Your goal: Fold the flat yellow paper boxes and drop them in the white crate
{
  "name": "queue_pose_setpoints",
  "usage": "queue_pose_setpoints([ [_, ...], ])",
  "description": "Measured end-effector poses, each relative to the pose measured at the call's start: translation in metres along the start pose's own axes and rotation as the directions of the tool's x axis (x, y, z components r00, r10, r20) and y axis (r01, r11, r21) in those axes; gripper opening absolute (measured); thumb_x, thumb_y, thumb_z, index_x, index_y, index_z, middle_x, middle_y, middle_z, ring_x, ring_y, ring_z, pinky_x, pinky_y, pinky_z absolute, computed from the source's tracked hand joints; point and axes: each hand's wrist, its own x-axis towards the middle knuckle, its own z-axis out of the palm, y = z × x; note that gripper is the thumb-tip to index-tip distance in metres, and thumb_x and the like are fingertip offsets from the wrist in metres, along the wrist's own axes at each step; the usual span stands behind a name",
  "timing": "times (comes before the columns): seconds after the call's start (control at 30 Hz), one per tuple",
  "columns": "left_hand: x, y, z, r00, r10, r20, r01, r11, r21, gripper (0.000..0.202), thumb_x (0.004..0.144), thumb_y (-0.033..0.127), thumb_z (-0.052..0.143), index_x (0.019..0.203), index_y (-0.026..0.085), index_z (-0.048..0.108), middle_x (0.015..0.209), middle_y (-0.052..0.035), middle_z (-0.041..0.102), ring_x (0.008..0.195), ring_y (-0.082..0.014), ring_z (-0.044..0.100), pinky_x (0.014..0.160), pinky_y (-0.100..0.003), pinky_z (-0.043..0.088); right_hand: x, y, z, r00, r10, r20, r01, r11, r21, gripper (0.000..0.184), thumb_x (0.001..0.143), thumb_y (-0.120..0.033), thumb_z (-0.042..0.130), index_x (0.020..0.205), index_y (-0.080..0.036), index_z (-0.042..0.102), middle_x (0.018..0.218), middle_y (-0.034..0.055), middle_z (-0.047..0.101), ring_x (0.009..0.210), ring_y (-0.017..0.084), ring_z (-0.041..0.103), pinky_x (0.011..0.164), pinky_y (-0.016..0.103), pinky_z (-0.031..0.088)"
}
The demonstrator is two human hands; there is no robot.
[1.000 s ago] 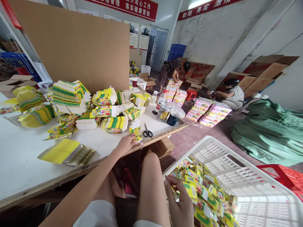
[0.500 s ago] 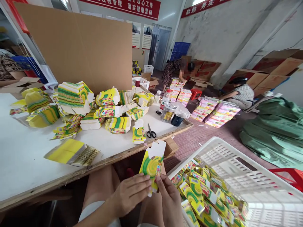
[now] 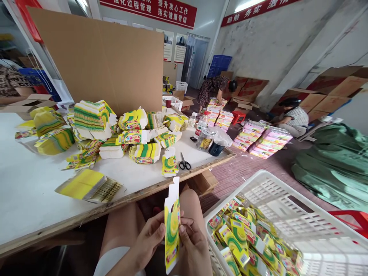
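Above my lap a yellow and green folding carton [image 3: 171, 226] stands upright, turned nearly edge-on, with its white end flaps up. My left hand [image 3: 151, 239] is closed on its left edge. At its right edge the fingers of my right hand [image 3: 193, 239] pinch the side, thumb toward me. The fingertips behind the carton are partly hidden. To the right of my right hand is a white plastic basket [image 3: 270, 177] holding many folded yellow cartons [image 3: 237, 235]. On the table just beyond lies a single flat carton [image 3: 169, 164].
Stacks of flat cartons [image 3: 145, 152] cover the middle of the white table [image 3: 25, 199]. Black-handled scissors [image 3: 184, 164] lie near its wooden edge, beside a clear jar [image 3: 205, 138] and a dark cup [image 3: 215, 148]. A cardboard sheet [image 3: 100, 61] stands behind. Two people work among boxes further off.
The carton has come down toward my lap and turned from showing its broad face to nearly edge-on. My left hand has moved from across its front to its left edge.
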Motion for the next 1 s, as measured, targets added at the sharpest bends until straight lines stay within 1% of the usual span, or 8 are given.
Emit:
queue_pose_setpoints([
  [0.1,-0.004,-0.003,-0.002,1.000,0.018,0.008,-0.018,1.000,0.007,0.053,0.082,0.051,0.072,0.128,0.024,0.069,0.127,-0.0145,0.071,0.121,-0.0341,0.062,0.105,-0.045,0.046,0.000,0.005,0.001,1.000,-0.004,0.009,0.003,1.000,0.030,0.034,0.073,-0.052,0.080,0.086,-0.022,0.072,0.081,0.0081,0.078,0.075,0.026,0.074,0.070,0.038,0.060],
  [0.23,-0.004,-0.001,0.001,0.999,0.038,-0.030,-0.035,0.995,0.089,0.053,0.081,0.052,0.073,0.125,0.022,0.070,0.120,-0.0161,0.074,0.113,-0.0335,0.066,0.095,-0.042,0.052,-0.002,0.007,-0.004,1.000,-0.025,-0.012,0.025,0.999,-0.047,0.037,0.072,-0.051,0.082,0.093,-0.021,0.076,0.091,0.0099,0.079,0.086,0.028,0.074,0.079,0.039,0.060],
  [0.4,-0.001,0.001,0.004,0.988,0.024,-0.150,-0.008,0.994,0.108,0.046,0.080,0.050,0.074,0.116,0.022,0.075,0.103,-0.0135,0.078,0.097,-0.0294,0.071,0.086,-0.039,0.055,-0.009,0.007,-0.002,0.998,-0.054,-0.044,0.047,0.988,-0.144,0.041,0.072,-0.052,0.082,0.096,-0.018,0.077,0.074,0.0069,0.076,0.067,0.022,0.069,0.062,0.030,0.056],
  [0.53,-0.001,-0.004,0.002,0.982,0.041,-0.186,-0.018,0.993,0.121,0.046,0.079,0.052,0.075,0.113,0.021,0.075,0.099,-0.0109,0.078,0.093,-0.0264,0.071,0.086,-0.036,0.055,-0.011,0.012,0.000,0.995,-0.039,-0.089,0.027,0.990,-0.136,0.040,0.071,-0.052,0.082,0.091,-0.018,0.076,0.076,0.0067,0.077,0.067,0.022,0.070,0.063,0.031,0.057],
  [0.67,-0.001,-0.008,0.003,0.983,0.066,-0.171,-0.036,0.985,0.171,0.047,0.080,0.054,0.073,0.113,0.022,0.074,0.096,-0.0093,0.078,0.088,-0.0245,0.071,0.084,-0.034,0.056,-0.008,0.020,-0.006,0.998,0.006,-0.062,-0.016,0.986,-0.164,0.039,0.073,-0.055,0.079,0.081,-0.017,0.072,0.070,0.0063,0.075,0.061,0.022,0.069,0.057,0.032,0.058],
  [0.77,0.000,-0.008,0.005,0.983,0.064,-0.172,-0.035,0.985,0.167,0.047,0.079,0.055,0.073,0.111,0.021,0.075,0.092,-0.0089,0.077,0.086,-0.0241,0.071,0.082,-0.033,0.056,-0.006,0.023,-0.009,0.997,-0.004,-0.082,-0.008,0.990,-0.141,0.038,0.074,-0.054,0.079,0.077,-0.018,0.068,0.067,0.0051,0.073,0.058,0.020,0.067,0.054,0.030,0.057],
  [0.9,0.003,-0.005,0.006,0.968,0.074,-0.239,-0.035,0.986,0.166,0.043,0.079,0.052,0.075,0.108,0.021,0.076,0.091,-0.0085,0.078,0.084,-0.0230,0.071,0.079,-0.031,0.056,-0.006,0.020,-0.007,0.992,-0.050,-0.112,0.029,0.982,-0.188,0.038,0.072,-0.054,0.080,0.075,-0.018,0.067,0.064,0.0037,0.071,0.057,0.020,0.065,0.053,0.028,0.055],
  [1.0,0.005,-0.005,0.003,0.946,0.098,-0.308,-0.046,0.984,0.172,0.044,0.071,0.050,0.082,0.103,0.020,0.078,0.086,-0.0070,0.078,0.079,-0.0226,0.071,0.071,-0.029,0.056,-0.007,0.013,-0.002,0.988,-0.093,-0.124,0.054,0.958,-0.281,0.040,0.071,-0.055,0.081,0.079,-0.018,0.070,0.067,0.0048,0.072,0.061,0.022,0.067,0.058,0.031,0.056],
])
